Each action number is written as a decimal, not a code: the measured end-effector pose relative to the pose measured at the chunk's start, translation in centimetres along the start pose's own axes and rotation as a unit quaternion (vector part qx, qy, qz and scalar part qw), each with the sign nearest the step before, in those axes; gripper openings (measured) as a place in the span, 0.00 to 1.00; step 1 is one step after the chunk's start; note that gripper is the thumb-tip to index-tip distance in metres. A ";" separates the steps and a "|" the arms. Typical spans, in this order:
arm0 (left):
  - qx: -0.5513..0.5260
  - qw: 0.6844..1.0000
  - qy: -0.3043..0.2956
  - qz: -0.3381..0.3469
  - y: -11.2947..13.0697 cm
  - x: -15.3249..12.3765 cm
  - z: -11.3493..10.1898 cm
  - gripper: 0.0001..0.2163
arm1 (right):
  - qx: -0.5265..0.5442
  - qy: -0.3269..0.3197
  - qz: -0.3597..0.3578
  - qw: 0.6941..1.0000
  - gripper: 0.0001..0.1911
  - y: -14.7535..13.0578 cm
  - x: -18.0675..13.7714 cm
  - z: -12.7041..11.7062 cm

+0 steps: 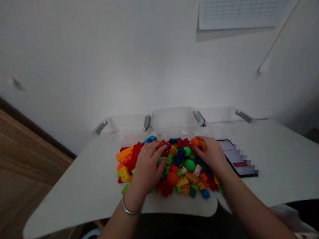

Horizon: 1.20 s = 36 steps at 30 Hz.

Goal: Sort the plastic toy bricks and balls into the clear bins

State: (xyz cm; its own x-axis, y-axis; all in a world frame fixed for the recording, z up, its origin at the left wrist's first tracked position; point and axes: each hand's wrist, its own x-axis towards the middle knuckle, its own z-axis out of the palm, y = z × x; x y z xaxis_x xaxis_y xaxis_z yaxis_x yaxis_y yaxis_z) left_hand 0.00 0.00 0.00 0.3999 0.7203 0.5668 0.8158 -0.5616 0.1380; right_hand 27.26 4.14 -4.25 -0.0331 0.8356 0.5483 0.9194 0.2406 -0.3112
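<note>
A heap of colourful plastic building blocks [184, 181] covers the middle of the table, with several small balls among them. On the left part of the heap lies my left hand [149, 162], its fingers apart and nothing visibly gripped. A green ball [160, 160] shows partly beside its thumb. My right hand [211, 151] reaches over the far right side, thumb and fingers around an orange ball [195, 142]. Two more green balls, the nearer one [189, 165] uncovered, and a second orange ball [172, 178] rest between the hands.
Along the wall behind the heap stand clear plastic boxes [173, 117] with grey clips. A phone [238, 159] lies right of my right hand. The white table [84, 186] ends in a curved front edge. A printed sheet [239, 13] hangs on the wall.
</note>
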 end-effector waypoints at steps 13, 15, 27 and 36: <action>0.048 0.998 0.025 0.034 6.7 -4.2 3.2 0.24 | 0.102 0.165 0.032 0.980 0.19 0.0 1.9 -2.5; 0.058 0.998 0.035 0.007 7.1 -4.7 3.7 0.23 | 0.108 0.205 0.053 0.971 0.21 0.7 3.4 -3.8; 0.057 0.996 0.056 -0.034 6.1 -6.3 4.9 0.26 | -0.095 -0.112 0.250 0.957 0.23 5.7 10.5 -4.2; 0.054 0.995 0.074 -0.027 6.3 -6.2 4.5 0.23 | -0.143 -0.064 0.181 0.971 0.23 5.6 9.5 -3.8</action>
State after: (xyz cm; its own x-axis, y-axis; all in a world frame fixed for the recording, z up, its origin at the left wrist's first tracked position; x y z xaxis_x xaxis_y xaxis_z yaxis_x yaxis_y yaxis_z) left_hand 4.50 -6.16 -6.33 0.2939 0.6761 0.6757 0.8779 -0.4705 0.0888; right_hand 33.57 11.57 2.12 0.2809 0.8985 0.3373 0.9505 -0.2120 -0.2271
